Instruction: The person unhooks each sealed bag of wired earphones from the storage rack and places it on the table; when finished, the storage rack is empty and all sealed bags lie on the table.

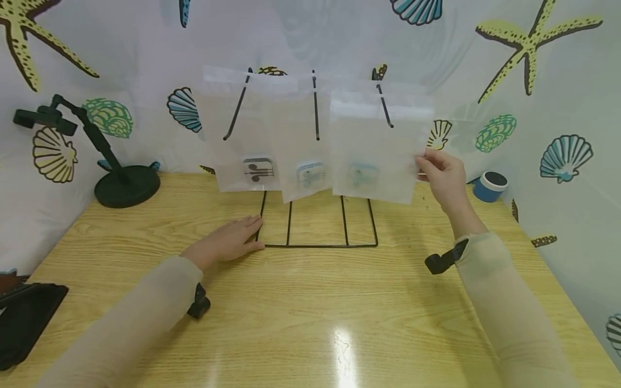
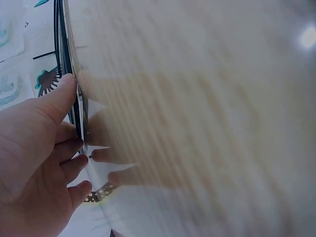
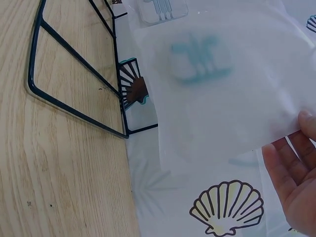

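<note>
Three frosted plastic bags hang from the hooks of a black wire display rack [image 1: 321, 246]. Through the left bag [image 1: 228, 161] a small clear case with dark earphones [image 1: 259, 171] shows. The middle bag [image 1: 301, 145] and the right bag [image 1: 373, 145] each hold a blurred bluish case. My right hand [image 1: 443, 175] pinches the right bag's lower right edge between thumb and fingers, also seen in the right wrist view [image 3: 296, 168]. With fingers extended, my left hand [image 1: 230, 237] rests on the table and touches the rack base's left side.
A black stand with a jointed arm [image 1: 127, 186] is at the back left. A blue jar with a white-rimmed dark lid [image 1: 490, 186] stands at the back right. One black flat object [image 1: 31, 318] lies at the left edge. Behind hangs a shell-patterned cloth [image 1: 339, 32].
</note>
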Demonstrator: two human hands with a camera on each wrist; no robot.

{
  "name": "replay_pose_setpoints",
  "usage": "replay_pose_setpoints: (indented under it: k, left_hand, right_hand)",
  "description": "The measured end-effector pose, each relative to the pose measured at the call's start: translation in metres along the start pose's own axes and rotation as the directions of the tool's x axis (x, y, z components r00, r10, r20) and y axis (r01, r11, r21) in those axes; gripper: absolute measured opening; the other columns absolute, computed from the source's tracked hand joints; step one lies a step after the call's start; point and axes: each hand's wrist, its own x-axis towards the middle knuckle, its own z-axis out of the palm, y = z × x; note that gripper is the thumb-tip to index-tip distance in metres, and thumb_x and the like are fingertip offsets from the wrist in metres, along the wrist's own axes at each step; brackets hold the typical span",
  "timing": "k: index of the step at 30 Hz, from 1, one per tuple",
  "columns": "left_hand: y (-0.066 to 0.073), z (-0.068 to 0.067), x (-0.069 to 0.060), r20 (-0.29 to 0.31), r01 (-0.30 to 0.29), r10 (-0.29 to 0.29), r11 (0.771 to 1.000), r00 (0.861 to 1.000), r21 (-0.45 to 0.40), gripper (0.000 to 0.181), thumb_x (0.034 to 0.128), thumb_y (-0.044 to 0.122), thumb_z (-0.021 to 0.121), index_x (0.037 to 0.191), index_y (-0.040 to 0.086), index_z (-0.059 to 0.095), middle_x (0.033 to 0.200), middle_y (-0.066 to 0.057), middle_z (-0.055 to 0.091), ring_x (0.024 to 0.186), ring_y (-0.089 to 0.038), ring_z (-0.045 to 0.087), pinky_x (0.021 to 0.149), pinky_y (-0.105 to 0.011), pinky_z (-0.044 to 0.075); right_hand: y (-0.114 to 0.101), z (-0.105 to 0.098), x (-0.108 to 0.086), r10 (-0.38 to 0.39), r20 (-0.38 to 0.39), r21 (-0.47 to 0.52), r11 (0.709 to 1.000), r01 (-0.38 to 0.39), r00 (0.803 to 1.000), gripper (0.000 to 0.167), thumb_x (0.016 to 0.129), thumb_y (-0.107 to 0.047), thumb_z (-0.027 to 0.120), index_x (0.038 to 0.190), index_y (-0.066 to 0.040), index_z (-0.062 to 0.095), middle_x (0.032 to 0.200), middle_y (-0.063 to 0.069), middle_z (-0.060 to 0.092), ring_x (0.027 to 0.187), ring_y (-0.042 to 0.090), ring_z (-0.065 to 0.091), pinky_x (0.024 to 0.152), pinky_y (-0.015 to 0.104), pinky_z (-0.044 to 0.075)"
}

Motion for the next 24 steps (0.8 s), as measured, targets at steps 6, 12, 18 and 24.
replay_pose_setpoints:
  k: [6, 12, 18, 24]
  left_hand:
    - [0.000, 0.001, 0.001, 0.001, 0.000, 0.000, 1.000, 1.000, 0.003, 0.066, 0.0974, 0.036, 0.045, 0.142, -0.008, 0.024, 0.145, -0.027, 0.022, 0.133, -0.041, 0.019, 0.106, -0.053, 0.017]
    - [0.000, 0.000, 0.001, 0.010, 0.009, -0.009, 1.000, 1.000, 0.010, 0.067, 0.0971, 0.037, 0.045, 0.143, -0.007, 0.023, 0.145, -0.026, 0.021, 0.133, -0.040, 0.019, 0.107, -0.052, 0.016]
    - [0.000, 0.000, 0.002, 0.012, 0.010, -0.010, 1.000, 1.000, 0.027, 0.067, 0.0972, 0.037, 0.045, 0.143, -0.007, 0.023, 0.146, -0.026, 0.020, 0.133, -0.040, 0.018, 0.107, -0.051, 0.016]
    - [0.001, 0.000, 0.002, 0.012, 0.014, -0.014, 1.000, 1.000, 0.027, 0.066, 0.0972, 0.036, 0.046, 0.143, -0.007, 0.024, 0.145, -0.027, 0.021, 0.133, -0.040, 0.019, 0.107, -0.051, 0.016]
  right_hand:
    - [-0.002, -0.005, -0.007, -0.047, 0.004, -0.003, 0.999, 0.047, 0.999, 0.023, 0.090, -0.011, 0.062, 0.103, 0.007, 0.065, 0.083, -0.003, 0.063, 0.072, 0.007, 0.061, 0.065, 0.018, 0.052]
    - [-0.005, -0.011, -0.014, -0.055, 0.024, -0.052, 0.997, 0.057, 0.998, 0.029, 0.090, -0.013, 0.061, 0.107, 0.010, 0.062, 0.085, -0.005, 0.062, 0.075, 0.008, 0.060, 0.069, 0.019, 0.052]
    - [-0.010, -0.013, -0.023, -0.068, 0.012, -0.054, 0.996, 0.069, 0.998, 0.026, 0.090, -0.013, 0.062, 0.104, 0.009, 0.064, 0.083, -0.006, 0.063, 0.074, 0.008, 0.061, 0.067, 0.021, 0.053]
    - [-0.014, -0.017, -0.031, -0.082, 0.024, -0.029, 0.996, 0.082, 0.996, 0.024, 0.089, -0.011, 0.062, 0.102, 0.008, 0.065, 0.083, -0.005, 0.064, 0.073, 0.007, 0.061, 0.067, 0.020, 0.052]
